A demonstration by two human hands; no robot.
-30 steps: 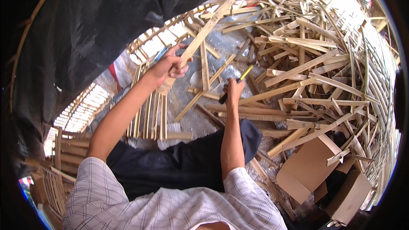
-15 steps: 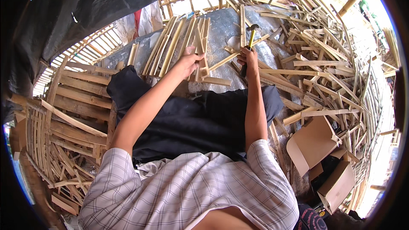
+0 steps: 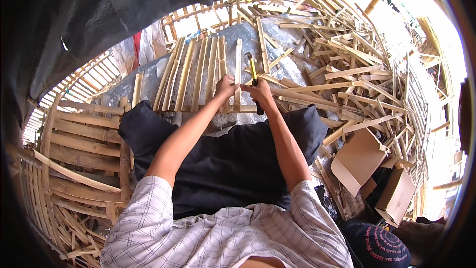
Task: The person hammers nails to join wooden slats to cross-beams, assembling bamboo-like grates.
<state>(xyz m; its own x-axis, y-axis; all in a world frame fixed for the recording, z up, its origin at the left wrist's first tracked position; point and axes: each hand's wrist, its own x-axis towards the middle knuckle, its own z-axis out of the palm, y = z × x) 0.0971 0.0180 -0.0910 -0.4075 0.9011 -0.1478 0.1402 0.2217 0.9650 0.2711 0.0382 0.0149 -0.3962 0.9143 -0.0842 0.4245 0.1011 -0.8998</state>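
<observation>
Black tarp (image 3: 114,25): stretched across the upper left, creased.
Heap of bamboo pieces (image 3: 357,72): to the right and beyond, lying at all angles.
Slatted bamboo panel (image 3: 87,146): at the left, slats running roughly crosswise.
Dark cloth (image 3: 223,168): spread over the lap, just nearer than the work.
Row of bamboo strips (image 3: 200,72): ahead and left of centre, side by side, long axes running away from the body, slightly fanned.
Cardboard box (image 3: 361,156): at the lower right, flaps spread.
Crosspiece (image 3: 249,108): along the near ends of the strips, long axis left to right.
Lone strip (image 3: 238,64): at the right end of the row; right of the left hand, left of the right; about equally near both; long axis pointing almost straight away from the body.
Hammer (image 3: 253,69): in the right hand, just right of the lone strip; yellow and black; head pointing away, a little leftward; long axis nearly parallel to the strip.
Right hand (image 3: 259,92): wrapped around the hammer handle, fingertips reaching toward the left.
Left hand (image 3: 225,87): fingers curled, close to the lone strip; contents, if any, impossible to tell.
</observation>
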